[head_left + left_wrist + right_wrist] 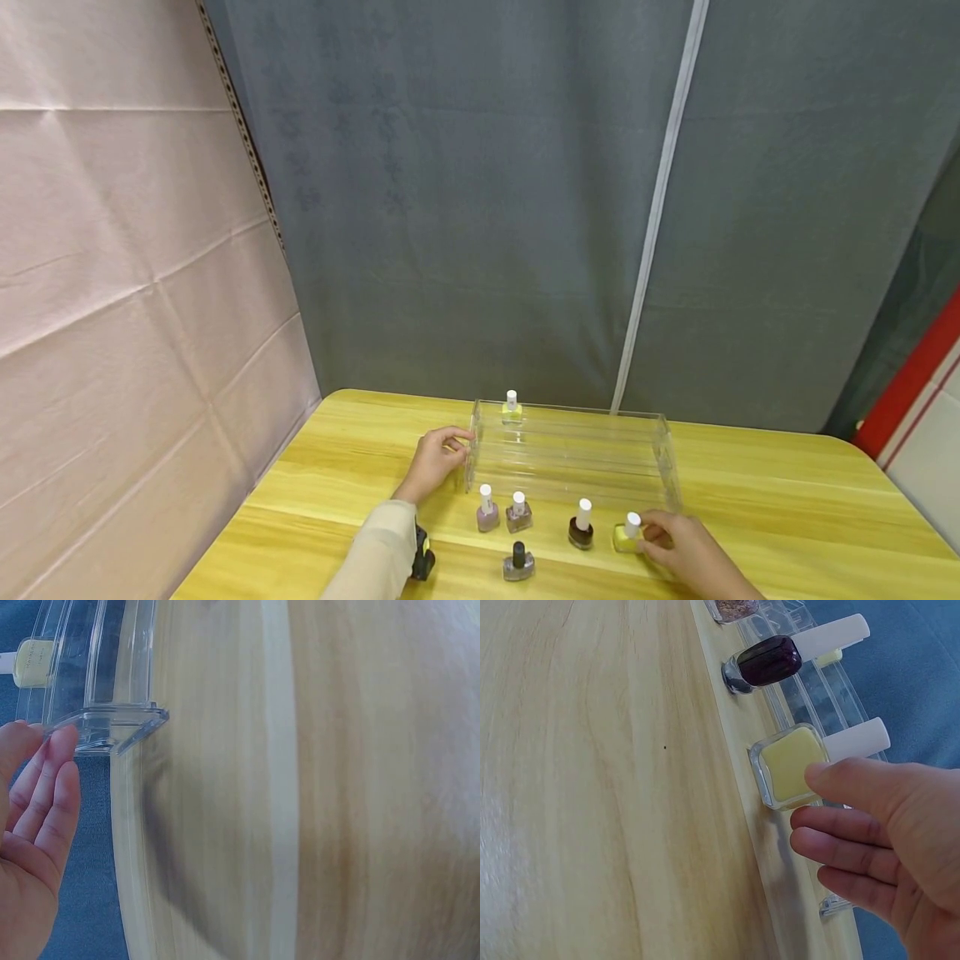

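A clear stepped plastic rack (pixel 570 458) stands toward the back of the table. My left hand (pixel 435 461) is at its left end; in the left wrist view, thumb and index finger pinch the edge of the end panel. On the rack's top tier, near the left, stands a yellow nail polish bottle (pixel 512 410) with a white cap. My right hand (pixel 684 546) holds another yellow nail polish bottle (pixel 791 765) in front of the rack's right end, the thumb against its side and the index finger mostly hidden. Left of it stands a dark nail polish bottle (pixel 769 661).
A lilac nail polish bottle (pixel 487 515) and a glittery one (pixel 519 515) stand before the rack. Closer to me is a greyish bottle with a black cap (pixel 518 565). Beyond the wooden table (pixel 787 492) hangs a grey curtain (pixel 465 208); a pale cloth (pixel 135 292) covers the left side.
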